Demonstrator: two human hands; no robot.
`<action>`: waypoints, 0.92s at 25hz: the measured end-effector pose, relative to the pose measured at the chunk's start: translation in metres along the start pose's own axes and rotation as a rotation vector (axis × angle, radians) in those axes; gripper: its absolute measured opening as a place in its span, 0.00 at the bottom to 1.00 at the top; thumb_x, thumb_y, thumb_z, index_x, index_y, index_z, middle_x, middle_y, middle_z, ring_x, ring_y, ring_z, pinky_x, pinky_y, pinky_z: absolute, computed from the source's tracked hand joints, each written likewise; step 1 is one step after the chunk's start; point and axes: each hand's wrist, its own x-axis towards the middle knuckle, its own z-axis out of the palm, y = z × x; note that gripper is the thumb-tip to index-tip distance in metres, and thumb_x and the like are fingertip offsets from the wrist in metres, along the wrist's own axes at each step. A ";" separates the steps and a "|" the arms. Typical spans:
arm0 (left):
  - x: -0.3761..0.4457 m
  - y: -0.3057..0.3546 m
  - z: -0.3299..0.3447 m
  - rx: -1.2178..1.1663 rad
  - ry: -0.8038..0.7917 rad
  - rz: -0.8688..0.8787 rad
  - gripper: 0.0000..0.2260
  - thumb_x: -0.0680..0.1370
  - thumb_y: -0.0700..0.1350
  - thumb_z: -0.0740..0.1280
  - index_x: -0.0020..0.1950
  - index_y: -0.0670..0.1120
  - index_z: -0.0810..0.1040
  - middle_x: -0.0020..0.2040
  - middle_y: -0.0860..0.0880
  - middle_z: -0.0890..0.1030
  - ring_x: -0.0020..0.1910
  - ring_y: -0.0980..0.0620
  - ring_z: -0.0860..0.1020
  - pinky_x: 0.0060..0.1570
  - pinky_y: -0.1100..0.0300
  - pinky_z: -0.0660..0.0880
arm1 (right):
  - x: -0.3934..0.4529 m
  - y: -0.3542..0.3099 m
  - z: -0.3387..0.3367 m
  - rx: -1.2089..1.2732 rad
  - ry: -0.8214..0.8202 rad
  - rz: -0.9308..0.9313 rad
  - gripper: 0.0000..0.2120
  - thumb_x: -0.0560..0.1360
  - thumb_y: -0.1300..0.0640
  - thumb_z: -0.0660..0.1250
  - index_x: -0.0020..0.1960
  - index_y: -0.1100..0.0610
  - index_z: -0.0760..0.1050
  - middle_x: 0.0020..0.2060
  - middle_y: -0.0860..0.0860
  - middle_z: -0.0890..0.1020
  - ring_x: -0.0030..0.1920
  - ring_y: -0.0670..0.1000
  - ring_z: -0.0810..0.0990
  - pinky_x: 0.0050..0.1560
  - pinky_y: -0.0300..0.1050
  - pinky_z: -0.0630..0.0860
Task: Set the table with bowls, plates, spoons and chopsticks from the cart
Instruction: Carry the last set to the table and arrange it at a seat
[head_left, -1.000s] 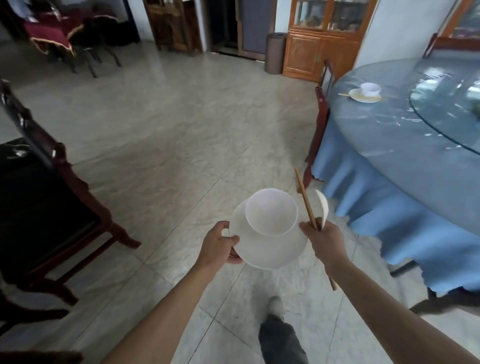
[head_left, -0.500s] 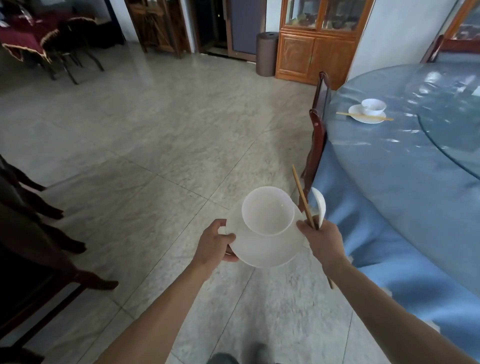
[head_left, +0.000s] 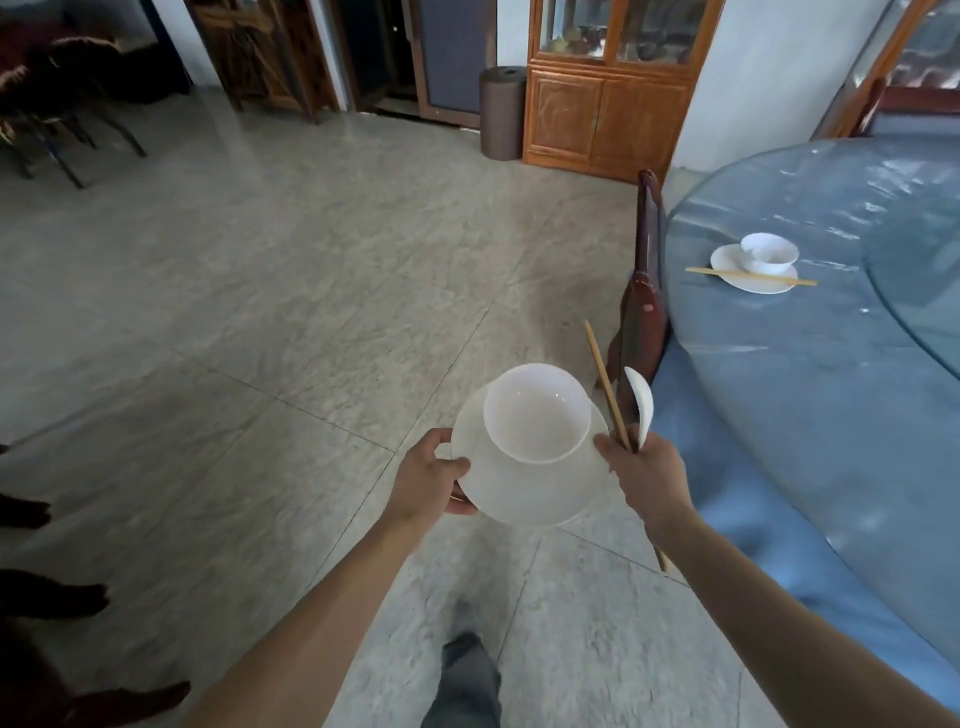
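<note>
A white plate (head_left: 524, 491) with a white bowl (head_left: 537, 413) standing on it is carried in front of me above the floor. My left hand (head_left: 434, 480) grips the plate's left rim. My right hand (head_left: 647, 475) holds wooden chopsticks (head_left: 605, 387) and a white spoon (head_left: 641, 405) upright, and its thumb touches the plate's right rim. To the right lies the round table (head_left: 831, 374) under a blue cloth. On it sits a set place: a plate (head_left: 753, 275), a bowl (head_left: 769, 252) and chopsticks (head_left: 753, 276) across the plate.
A dark red chair (head_left: 644, 291) stands at the table's left edge, just ahead of my hands. A glass turntable (head_left: 924, 291) covers the table's centre. A wooden cabinet (head_left: 608, 83) and a brown bin (head_left: 501, 111) stand by the far wall. Dark chair legs (head_left: 31, 597) show at left.
I have walked forward along the table; the set place now appears nearer. The dark chairs at left have slid out of view. Both hands keep the same grips.
</note>
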 end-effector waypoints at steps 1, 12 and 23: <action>0.024 0.011 -0.006 0.007 -0.008 0.002 0.13 0.77 0.37 0.65 0.59 0.49 0.77 0.43 0.41 0.84 0.35 0.48 0.85 0.33 0.55 0.81 | 0.019 -0.010 0.012 0.001 0.007 0.001 0.10 0.75 0.53 0.70 0.40 0.59 0.78 0.31 0.57 0.79 0.29 0.51 0.71 0.31 0.48 0.71; 0.259 0.125 -0.047 0.048 -0.066 0.014 0.14 0.77 0.37 0.65 0.60 0.48 0.77 0.47 0.39 0.84 0.40 0.43 0.85 0.33 0.56 0.81 | 0.212 -0.125 0.111 0.023 0.088 0.021 0.09 0.75 0.54 0.70 0.42 0.61 0.79 0.30 0.51 0.77 0.32 0.52 0.74 0.34 0.47 0.74; 0.477 0.237 -0.007 0.085 -0.041 0.027 0.12 0.77 0.37 0.65 0.58 0.49 0.77 0.47 0.41 0.85 0.38 0.45 0.85 0.32 0.55 0.81 | 0.439 -0.210 0.137 0.047 0.080 0.002 0.12 0.74 0.53 0.71 0.39 0.61 0.77 0.29 0.52 0.76 0.31 0.50 0.75 0.31 0.44 0.73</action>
